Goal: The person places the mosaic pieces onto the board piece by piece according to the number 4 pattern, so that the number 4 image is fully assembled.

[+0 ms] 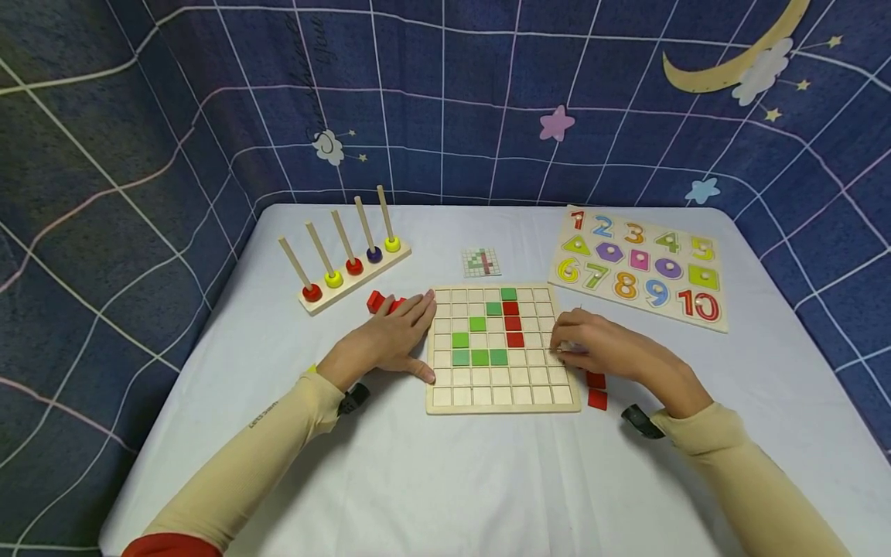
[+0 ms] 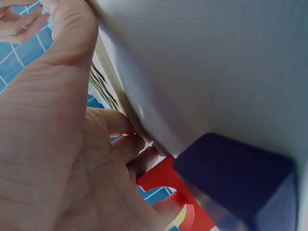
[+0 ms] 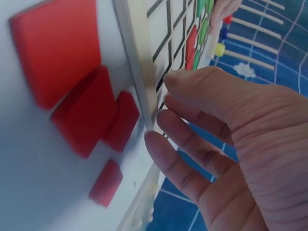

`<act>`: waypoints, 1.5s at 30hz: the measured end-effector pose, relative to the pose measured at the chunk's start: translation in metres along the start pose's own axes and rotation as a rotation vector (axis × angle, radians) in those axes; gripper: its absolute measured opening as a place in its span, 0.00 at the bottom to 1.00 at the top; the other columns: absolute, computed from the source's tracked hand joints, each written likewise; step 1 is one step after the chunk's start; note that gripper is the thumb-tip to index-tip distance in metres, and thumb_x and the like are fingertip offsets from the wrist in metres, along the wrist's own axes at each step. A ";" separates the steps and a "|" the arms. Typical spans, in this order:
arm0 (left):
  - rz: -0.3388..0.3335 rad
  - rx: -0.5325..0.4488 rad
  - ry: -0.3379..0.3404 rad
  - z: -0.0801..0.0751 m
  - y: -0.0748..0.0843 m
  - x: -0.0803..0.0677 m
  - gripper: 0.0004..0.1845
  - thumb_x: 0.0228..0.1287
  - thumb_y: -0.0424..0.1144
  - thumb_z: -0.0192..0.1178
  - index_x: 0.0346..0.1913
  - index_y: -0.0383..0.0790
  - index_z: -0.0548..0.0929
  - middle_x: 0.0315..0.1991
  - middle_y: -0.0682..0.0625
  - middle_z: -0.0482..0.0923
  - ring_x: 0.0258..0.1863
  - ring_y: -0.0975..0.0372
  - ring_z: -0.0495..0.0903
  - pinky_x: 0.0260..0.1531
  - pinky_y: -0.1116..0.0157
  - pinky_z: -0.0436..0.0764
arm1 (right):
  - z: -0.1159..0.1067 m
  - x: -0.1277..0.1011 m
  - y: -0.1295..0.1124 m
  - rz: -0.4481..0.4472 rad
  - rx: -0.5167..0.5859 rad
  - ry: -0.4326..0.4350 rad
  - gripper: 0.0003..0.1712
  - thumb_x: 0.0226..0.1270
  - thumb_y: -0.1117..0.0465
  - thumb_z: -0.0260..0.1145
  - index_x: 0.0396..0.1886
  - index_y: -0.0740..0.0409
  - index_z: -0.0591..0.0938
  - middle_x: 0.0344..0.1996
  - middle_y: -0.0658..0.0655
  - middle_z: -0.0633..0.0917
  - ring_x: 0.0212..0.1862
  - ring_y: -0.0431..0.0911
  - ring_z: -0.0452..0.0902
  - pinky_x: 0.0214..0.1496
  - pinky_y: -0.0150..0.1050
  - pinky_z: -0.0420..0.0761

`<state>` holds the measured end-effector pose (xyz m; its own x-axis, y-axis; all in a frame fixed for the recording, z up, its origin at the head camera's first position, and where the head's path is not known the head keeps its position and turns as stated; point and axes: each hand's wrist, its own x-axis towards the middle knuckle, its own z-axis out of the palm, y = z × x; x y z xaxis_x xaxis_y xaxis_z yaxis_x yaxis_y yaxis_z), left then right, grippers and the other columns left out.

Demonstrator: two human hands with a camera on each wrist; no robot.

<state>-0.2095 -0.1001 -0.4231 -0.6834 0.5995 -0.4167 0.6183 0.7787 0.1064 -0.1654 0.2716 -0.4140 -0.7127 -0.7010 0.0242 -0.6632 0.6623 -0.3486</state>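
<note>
A wooden grid board (image 1: 503, 391) lies in the middle of the table, with green tiles (image 1: 479, 357) and red tiles (image 1: 513, 323) set in some of its squares. My left hand (image 1: 393, 336) lies flat on the cloth against the board's left edge, fingers straight, thumb by the lower corner. In the left wrist view, that left hand (image 2: 62, 144) holds nothing. My right hand (image 1: 599, 348) sits at the board's right edge. In the right wrist view, its loosely bent fingertips (image 3: 166, 118) touch the board's rim (image 3: 139, 72) and hold nothing.
Loose red tiles (image 1: 596, 391) lie beside my right wrist, and more red tiles (image 1: 379, 301) lie behind my left hand. A small pattern card (image 1: 481, 262) sits beyond the board. A peg rack with coloured rings (image 1: 348, 259) stands far left, a number puzzle (image 1: 640, 267) far right.
</note>
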 end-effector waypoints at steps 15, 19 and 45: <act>0.001 0.002 -0.010 -0.002 0.001 -0.001 0.70 0.63 0.74 0.65 0.87 0.33 0.39 0.90 0.39 0.31 0.90 0.46 0.40 0.86 0.36 0.41 | -0.005 -0.023 0.008 0.123 0.034 -0.108 0.10 0.62 0.70 0.76 0.40 0.52 0.90 0.39 0.47 0.82 0.43 0.41 0.73 0.46 0.36 0.82; 0.003 0.013 -0.007 -0.002 0.001 0.000 0.69 0.63 0.75 0.64 0.87 0.33 0.40 0.90 0.39 0.31 0.90 0.46 0.40 0.86 0.36 0.42 | -0.004 -0.024 0.009 0.108 0.043 -0.101 0.11 0.62 0.72 0.76 0.39 0.52 0.89 0.38 0.48 0.82 0.42 0.41 0.74 0.45 0.35 0.82; 0.008 0.009 0.008 0.000 0.001 -0.001 0.69 0.64 0.74 0.65 0.87 0.32 0.42 0.90 0.38 0.33 0.90 0.45 0.42 0.85 0.36 0.43 | 0.004 0.020 -0.016 -0.069 0.009 -0.052 0.09 0.65 0.69 0.76 0.42 0.54 0.89 0.40 0.51 0.83 0.45 0.42 0.74 0.48 0.39 0.83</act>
<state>-0.2085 -0.1003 -0.4226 -0.6815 0.6070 -0.4087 0.6272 0.7723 0.1012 -0.1681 0.2462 -0.4117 -0.6527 -0.7576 0.0000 -0.7080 0.6099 -0.3561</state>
